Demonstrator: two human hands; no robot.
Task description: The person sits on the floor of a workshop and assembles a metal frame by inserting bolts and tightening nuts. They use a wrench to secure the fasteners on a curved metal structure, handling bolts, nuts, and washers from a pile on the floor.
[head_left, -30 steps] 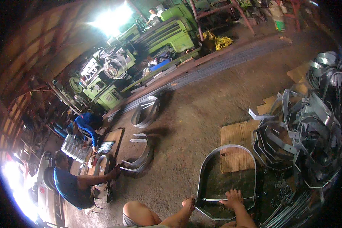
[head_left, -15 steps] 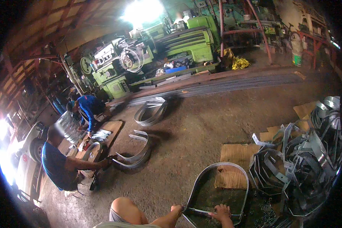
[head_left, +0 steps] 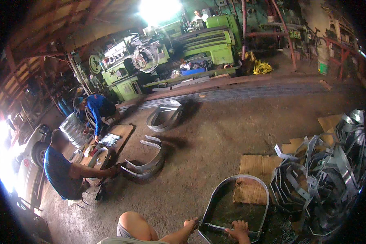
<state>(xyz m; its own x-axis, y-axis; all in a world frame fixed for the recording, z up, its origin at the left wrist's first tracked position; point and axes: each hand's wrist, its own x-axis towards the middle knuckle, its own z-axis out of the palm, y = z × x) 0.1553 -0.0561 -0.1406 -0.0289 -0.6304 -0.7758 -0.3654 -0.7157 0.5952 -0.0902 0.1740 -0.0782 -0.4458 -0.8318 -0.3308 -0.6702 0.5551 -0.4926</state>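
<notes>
A large rounded metal band lies on the ground in front of me, with a thin metal rod spanning its near part. At the rod's left end, by the band's left side, my left hand is closed; what its fingers pinch is too small to make out. My right hand lies over the rod towards its right end, fingers spread. My bent knee shows left of the hands.
A tangled heap of metal bands stands at right beside flat cardboard. Other bent bands lie mid-floor. Two co-workers, one person in blue and another nearer, crouch at left. A green lathe stands behind.
The view has shifted slightly. My right hand's fingers have spread out more over the rod, while my left hand stays at the rod's left end.
</notes>
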